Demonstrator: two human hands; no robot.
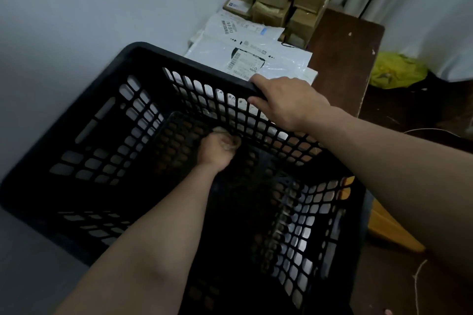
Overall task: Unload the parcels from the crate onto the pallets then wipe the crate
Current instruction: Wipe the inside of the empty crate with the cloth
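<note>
Black crate (84, 151) was tipped toward camera, emptied out. Left grip (217, 149) deep inside it, clenched round small wad of cloth (226, 140), pressed on mesh bottom. Right grip (286, 102) up and right of that, clamped on far rim. Parcels (256, 33) stacked just beyond right grip, on dark wooden desk (343, 43).
</note>
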